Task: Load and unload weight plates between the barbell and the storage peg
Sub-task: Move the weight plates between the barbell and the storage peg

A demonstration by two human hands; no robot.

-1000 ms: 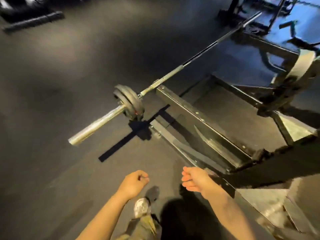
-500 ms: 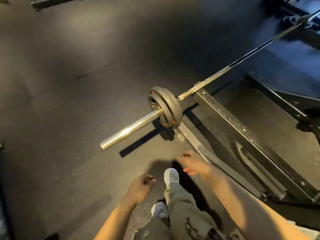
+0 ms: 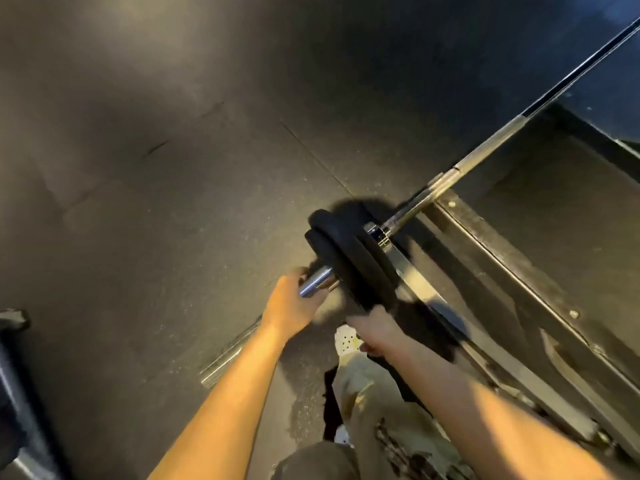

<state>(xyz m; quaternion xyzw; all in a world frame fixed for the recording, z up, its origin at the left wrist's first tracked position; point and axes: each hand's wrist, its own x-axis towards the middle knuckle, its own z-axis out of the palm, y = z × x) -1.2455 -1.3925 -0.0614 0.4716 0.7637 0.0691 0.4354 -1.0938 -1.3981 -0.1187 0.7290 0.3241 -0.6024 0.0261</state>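
A barbell [image 3: 491,148] runs from the upper right down to the middle, its chrome sleeve [image 3: 317,281] pointing at me. Two black weight plates [image 3: 349,258] sit side by side on the sleeve, blurred by motion. My left hand [image 3: 292,303] wraps around the sleeve's free end. My right hand [image 3: 375,329] grips the near lower rim of the plates, fingers hidden behind them. No storage peg is in view.
A black steel machine frame [image 3: 512,285] lies on the floor to the right of the plates, one rail passing just under them. Dark rubber flooring [image 3: 156,202] spreads left. My leg and white shoe [image 3: 346,342] are below the hands. A dark object [image 3: 14,393] stands at the left edge.
I have stepped in close to the barbell. Both hands went from hanging free to the bar: the left took the sleeve end, the right took the plates' rim.
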